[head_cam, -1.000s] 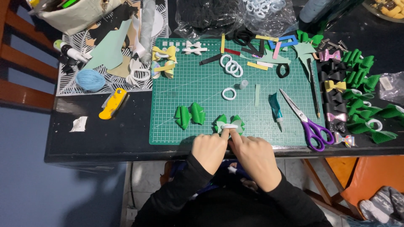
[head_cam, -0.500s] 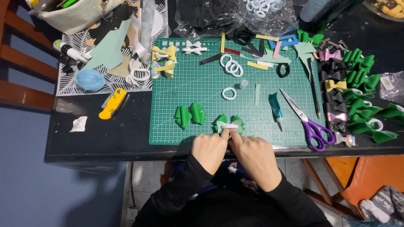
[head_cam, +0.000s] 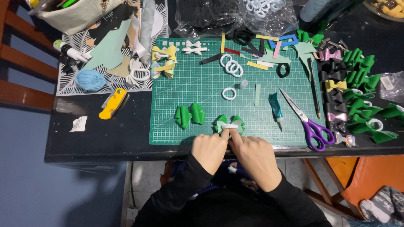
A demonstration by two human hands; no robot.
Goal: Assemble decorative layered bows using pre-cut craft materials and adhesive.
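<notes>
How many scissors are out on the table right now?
1. The purple-handled scissors lie on the right edge of the green cutting mat, right of the glue tube. Others could be hidden under the clutter at the back.

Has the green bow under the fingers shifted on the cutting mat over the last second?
No. The green bow sits at the same spot near the cutting mat front edge, right of the loose folded green piece.

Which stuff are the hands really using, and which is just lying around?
In use: left hand and right hand pressing the white band onto the green bow, on the cutting mat.

Lying about: purple scissors, yellow knife, blue yarn, glue tube.
</notes>
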